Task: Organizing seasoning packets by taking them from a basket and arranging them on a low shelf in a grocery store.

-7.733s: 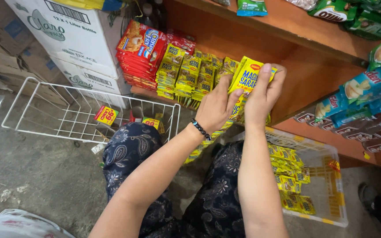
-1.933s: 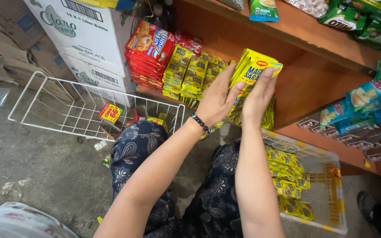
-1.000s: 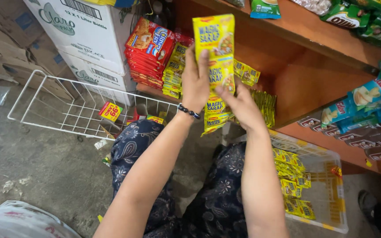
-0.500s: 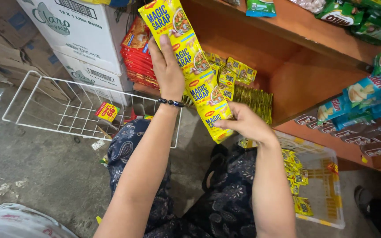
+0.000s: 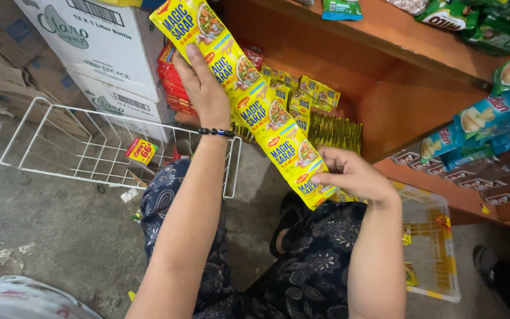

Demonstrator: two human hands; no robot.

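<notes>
I hold a long strip of joined yellow seasoning sachets (image 5: pixel 249 94) stretched on a slant in front of a wooden shelf. My left hand (image 5: pixel 205 88), with a dark bead bracelet on the wrist, grips the strip's upper part. My right hand (image 5: pixel 352 174) pinches its lower end. Behind the strip, stacks of folded yellow sachets (image 5: pixel 320 100) stand on the lower shelf (image 5: pixel 396 112), with red packets (image 5: pixel 172 82) at their left.
A white wire basket (image 5: pixel 60 142) with a small red-and-yellow packet lies on the concrete floor at left, under stacked cardboard boxes (image 5: pixel 101 41). A clear plastic crate (image 5: pixel 438 248) with a few sachets sits at right. Green and blue packets (image 5: pixel 491 112) fill the right-hand shelves.
The folded bundle held at the shelf has been pulled out into a long strip. My left hand rose up-left with its top and my right hand drew the lower end down-right.
</notes>
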